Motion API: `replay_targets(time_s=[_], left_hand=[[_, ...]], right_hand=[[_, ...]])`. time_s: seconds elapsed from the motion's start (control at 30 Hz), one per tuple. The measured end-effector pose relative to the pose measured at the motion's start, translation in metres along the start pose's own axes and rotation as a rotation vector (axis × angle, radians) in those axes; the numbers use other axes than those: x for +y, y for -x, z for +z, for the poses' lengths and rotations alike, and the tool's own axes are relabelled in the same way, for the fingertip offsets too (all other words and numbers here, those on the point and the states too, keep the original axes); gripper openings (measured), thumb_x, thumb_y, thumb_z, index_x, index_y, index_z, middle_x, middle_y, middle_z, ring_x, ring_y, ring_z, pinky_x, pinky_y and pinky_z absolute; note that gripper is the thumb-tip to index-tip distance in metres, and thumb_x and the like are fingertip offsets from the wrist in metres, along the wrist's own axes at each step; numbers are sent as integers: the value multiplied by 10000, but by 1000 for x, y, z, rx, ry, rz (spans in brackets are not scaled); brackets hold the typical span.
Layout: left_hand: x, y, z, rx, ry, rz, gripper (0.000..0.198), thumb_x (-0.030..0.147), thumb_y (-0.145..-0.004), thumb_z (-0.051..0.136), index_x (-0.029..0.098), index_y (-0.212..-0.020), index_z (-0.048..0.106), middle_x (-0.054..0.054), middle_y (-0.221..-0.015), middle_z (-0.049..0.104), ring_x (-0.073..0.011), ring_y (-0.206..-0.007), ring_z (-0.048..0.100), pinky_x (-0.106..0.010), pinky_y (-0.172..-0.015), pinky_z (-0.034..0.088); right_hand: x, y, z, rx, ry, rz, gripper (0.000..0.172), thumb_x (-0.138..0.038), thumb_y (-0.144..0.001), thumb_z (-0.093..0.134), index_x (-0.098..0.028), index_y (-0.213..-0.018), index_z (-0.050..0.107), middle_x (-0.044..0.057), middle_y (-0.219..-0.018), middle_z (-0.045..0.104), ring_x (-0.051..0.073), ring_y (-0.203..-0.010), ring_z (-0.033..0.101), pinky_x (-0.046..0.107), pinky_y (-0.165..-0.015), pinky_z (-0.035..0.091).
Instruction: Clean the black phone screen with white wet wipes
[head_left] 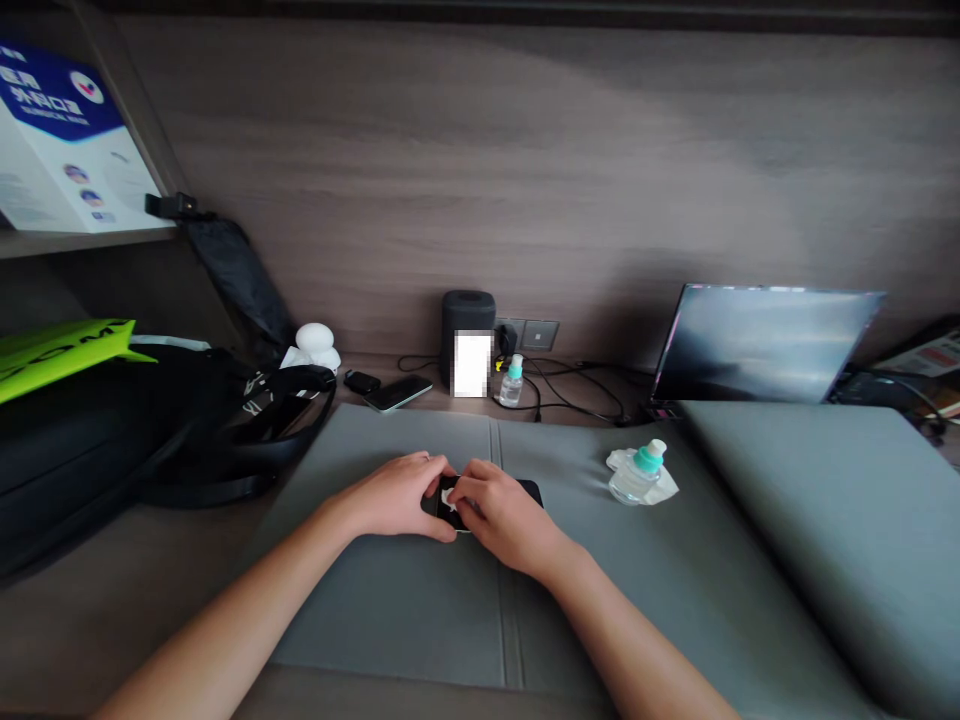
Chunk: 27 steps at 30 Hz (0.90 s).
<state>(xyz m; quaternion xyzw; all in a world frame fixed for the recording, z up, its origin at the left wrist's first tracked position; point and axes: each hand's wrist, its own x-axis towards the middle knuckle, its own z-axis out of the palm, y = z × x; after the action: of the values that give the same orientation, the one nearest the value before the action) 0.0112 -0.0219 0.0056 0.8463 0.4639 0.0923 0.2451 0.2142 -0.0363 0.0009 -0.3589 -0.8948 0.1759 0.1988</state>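
Note:
A black smartphone [533, 490] lies sideways on the grey desk mat [390, 610], partly covered by both hands. My left hand [401, 497] grips its left end between thumb and fingers. My right hand [499, 505] has its fingers closed on a small piece of white tissue [449, 499], pressed against the dark screen. Right of the hands, a small clear spray bottle with a teal collar [637, 475] rests on a crumpled white tissue [664, 487].
Along the wall are a second phone [399, 392], a black speaker [448, 330], another small bottle [511, 384] and loose cables [570, 400]. To the right stand a laptop [765, 345] and a grey padded panel [825, 500]. A black bag [82, 450] occupies the left.

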Motion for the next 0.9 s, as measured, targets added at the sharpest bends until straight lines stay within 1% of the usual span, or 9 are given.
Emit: replay_targets(time_s=[0.23, 0.3, 0.4, 0.47, 0.53, 0.6, 0.7, 0.8, 0.9], left_hand=[[-2, 0, 0, -10, 8, 0, 534, 518, -637, 769, 244, -1052, 574, 5, -873, 561, -215, -803, 571, -282, -669, 391], [-3, 1, 1, -15, 18, -1, 568, 528, -645, 759, 249, -1104, 573, 5, -873, 562, -214, -802, 570, -285, -679, 393], [-5, 1, 1, -14, 35, 14, 615, 549, -650, 749, 250, -1154, 562, -1, -902, 566, -212, -829, 569, -288, -705, 404], [-5, 1, 1, -15, 40, 19, 632, 562, -637, 752, 250, -1153, 561, -2, -910, 564, -210, -836, 568, -286, -708, 406], [-4, 0, 0, -18, 44, 17, 633, 565, -626, 757, 251, -1141, 562, -1, -906, 563, -207, -828, 566, -283, -696, 404], [-2, 0, -1, -16, 48, 15, 631, 565, -623, 759, 254, -1136, 563, -1, -907, 566, -207, -824, 565, -280, -683, 401], [-1, 0, -2, 0, 46, 19, 644, 566, -622, 763, 256, -1149, 558, -3, -913, 573, -209, -823, 566, -278, -678, 399], [-2, -1, -1, 20, 35, 45, 609, 537, -634, 769, 253, -1130, 557, -1, -910, 577, -212, -837, 569, -276, -683, 396], [-2, -2, -1, 21, 15, 51, 533, 525, -640, 773, 243, -1042, 568, 1, -884, 575, -212, -820, 569, -276, -661, 383]], right_hand=[[-16, 7, -22, 9, 24, -73, 137, -98, -908, 544, -173, -914, 659, 55, -938, 599, 178, -894, 565, 304, -822, 456], [-22, 32, -39, 140, 11, -13, 147, -140, -941, 508, -187, -938, 647, 67, -991, 616, 187, -948, 570, 315, -849, 458], [-16, 91, -59, 406, 62, 284, 188, -237, -984, 455, -206, -897, 618, 56, -927, 637, 185, -877, 604, 313, -796, 471], [-4, 124, -64, 298, 162, 411, 239, -283, -967, 479, -215, -774, 603, 30, -790, 624, 183, -736, 612, 307, -683, 470], [5, 138, -64, 159, 196, 411, 267, -308, -960, 484, -222, -743, 615, 27, -755, 619, 190, -707, 624, 308, -653, 476], [6, 130, -60, 179, 215, 390, 248, -331, -981, 461, -229, -834, 633, 39, -836, 637, 201, -787, 637, 319, -705, 487], [-10, 88, -48, 222, 198, 278, 222, -284, -1003, 436, -225, -921, 633, 54, -930, 638, 199, -869, 621, 323, -782, 482], [-26, 35, -29, 114, 195, 135, 181, -178, -981, 473, -212, -1018, 646, 63, -995, 628, 200, -948, 592, 316, -837, 468], [-30, -1, -15, -35, 253, 94, 205, -109, -957, 489, -164, -843, 651, 72, -910, 619, 186, -873, 586, 290, -798, 459]])
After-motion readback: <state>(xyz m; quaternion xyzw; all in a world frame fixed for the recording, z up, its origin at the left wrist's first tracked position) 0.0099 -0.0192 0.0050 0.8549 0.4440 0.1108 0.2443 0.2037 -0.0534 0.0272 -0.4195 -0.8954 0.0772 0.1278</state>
